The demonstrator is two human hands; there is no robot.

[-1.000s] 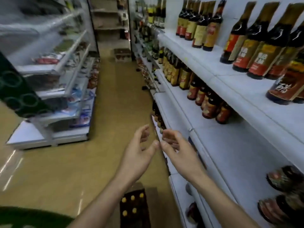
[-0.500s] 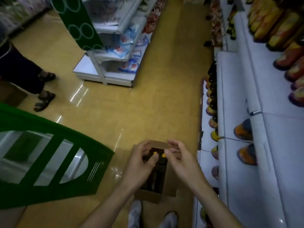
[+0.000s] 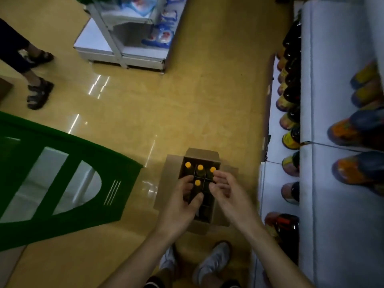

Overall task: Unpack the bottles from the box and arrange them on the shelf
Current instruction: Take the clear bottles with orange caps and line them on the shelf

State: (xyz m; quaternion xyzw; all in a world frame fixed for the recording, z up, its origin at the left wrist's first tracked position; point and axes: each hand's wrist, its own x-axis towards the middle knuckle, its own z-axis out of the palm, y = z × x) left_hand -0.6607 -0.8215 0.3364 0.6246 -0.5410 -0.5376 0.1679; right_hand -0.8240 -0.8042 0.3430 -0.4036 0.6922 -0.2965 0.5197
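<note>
Cardboard box [image 3: 202, 154] sits open on floor [image 3: 187, 100] just beside shelf [image 3: 332, 183]; four yellow-capped bottles [image 3: 200, 167] stand upright in its far cells. Left hand [image 3: 182, 206] and right hand [image 3: 230, 196] hover side by side over box, fingers loosely curled, both hands gripping nothing. Shelf carries rows of dark stock [image 3: 291, 96]; green panel [image 3: 62, 183] at left, another person's sandalled feet [image 3: 39, 92] beyond.

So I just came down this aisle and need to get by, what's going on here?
Someone stands over an open cardboard box on the floor beside the shelf. Four yellow-capped bottles show in its far cells. The left hand and right hand hover over them, loosely curled; no bottle is lifted yet.
</note>
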